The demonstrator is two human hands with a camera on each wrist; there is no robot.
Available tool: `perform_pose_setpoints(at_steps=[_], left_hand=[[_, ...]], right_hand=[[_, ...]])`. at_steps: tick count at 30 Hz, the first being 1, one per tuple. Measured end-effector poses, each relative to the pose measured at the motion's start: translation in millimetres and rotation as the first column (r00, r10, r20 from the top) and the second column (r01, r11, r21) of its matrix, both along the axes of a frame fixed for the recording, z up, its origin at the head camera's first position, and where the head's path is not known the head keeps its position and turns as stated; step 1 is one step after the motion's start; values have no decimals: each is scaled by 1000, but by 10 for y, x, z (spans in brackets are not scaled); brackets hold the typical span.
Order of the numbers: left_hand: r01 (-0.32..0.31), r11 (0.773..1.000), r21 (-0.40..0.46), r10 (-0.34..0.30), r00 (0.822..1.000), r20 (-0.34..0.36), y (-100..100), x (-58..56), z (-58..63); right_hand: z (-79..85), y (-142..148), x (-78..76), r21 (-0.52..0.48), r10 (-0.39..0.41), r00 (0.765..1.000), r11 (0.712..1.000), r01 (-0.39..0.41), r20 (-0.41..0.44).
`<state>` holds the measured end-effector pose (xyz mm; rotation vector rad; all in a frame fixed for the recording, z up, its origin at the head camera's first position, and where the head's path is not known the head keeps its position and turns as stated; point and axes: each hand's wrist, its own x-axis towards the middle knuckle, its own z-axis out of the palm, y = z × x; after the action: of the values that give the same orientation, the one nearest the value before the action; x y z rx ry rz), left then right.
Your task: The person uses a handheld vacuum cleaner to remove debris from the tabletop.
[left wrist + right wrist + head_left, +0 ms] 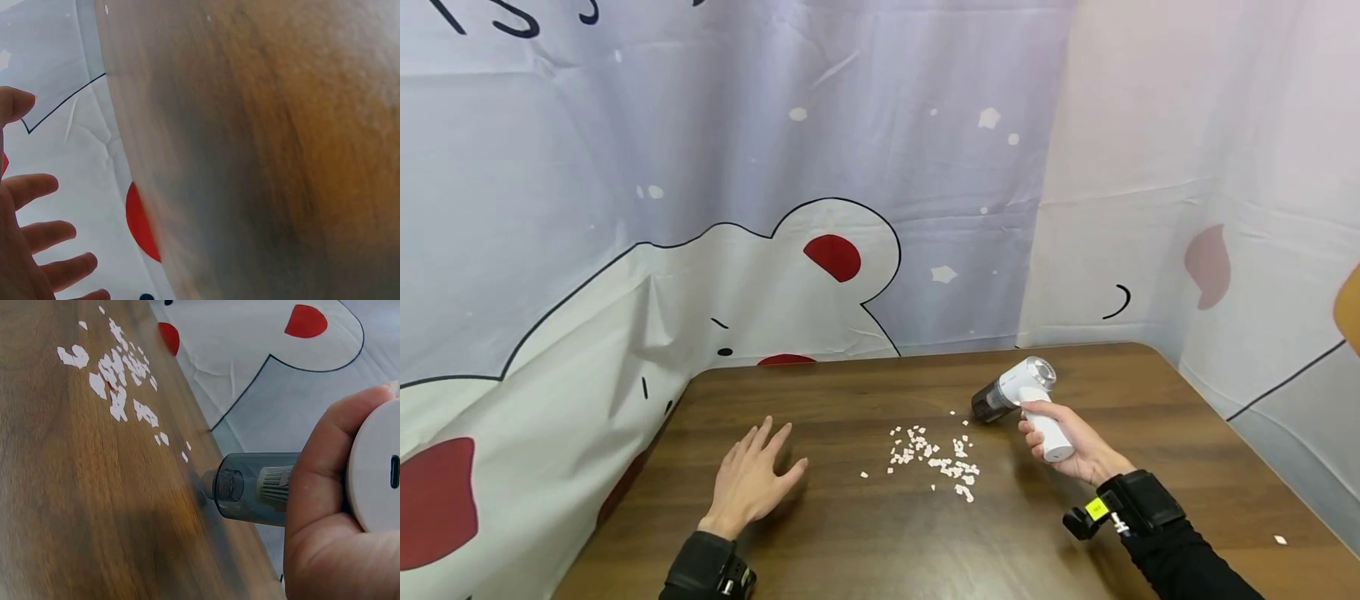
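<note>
A white handheld vacuum cleaner (1017,385) with a dark see-through dust cup (256,487) is gripped round its handle by my right hand (1078,446). Its nozzle points left and down, close to the wooden table. Inside the cup a pleated filter (274,484) shows in the right wrist view. To the left of the nozzle, small white paper scraps (925,450) lie scattered on the table. My left hand (751,482) is spread over the table left of the scraps, holding nothing; whether it touches the wood I cannot tell.
The brown wooden table (850,542) runs back to a printed cloth backdrop (925,167) that hangs behind and on both sides. One lone white scrap (1280,540) lies near the right edge. Both wrists wear black camera straps.
</note>
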<state>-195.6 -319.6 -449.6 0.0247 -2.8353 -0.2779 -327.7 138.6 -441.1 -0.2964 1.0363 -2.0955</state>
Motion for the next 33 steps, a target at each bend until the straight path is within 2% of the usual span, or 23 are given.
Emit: perform_pose_setpoints(at_steps=[6, 18, 25, 33], left_hand=[[-3, 1000, 0, 3, 1000, -18, -5, 6, -9], [-15, 1000, 0, 15, 1000, -26, -21, 45, -41], [-1, 1000, 11, 1, 1000, 4, 33, 63, -78], [6, 1000, 19, -6, 1000, -16, 29, 23, -51]], right_hand=[[11, -96, 5, -11, 31, 999, 999, -31, 13], [-22, -274, -80, 18, 18, 1000, 1000, -18, 11], [-39, -179, -11, 22, 33, 999, 999, -33, 22], [-13, 38, 54, -7, 96, 995, 995, -96, 1]])
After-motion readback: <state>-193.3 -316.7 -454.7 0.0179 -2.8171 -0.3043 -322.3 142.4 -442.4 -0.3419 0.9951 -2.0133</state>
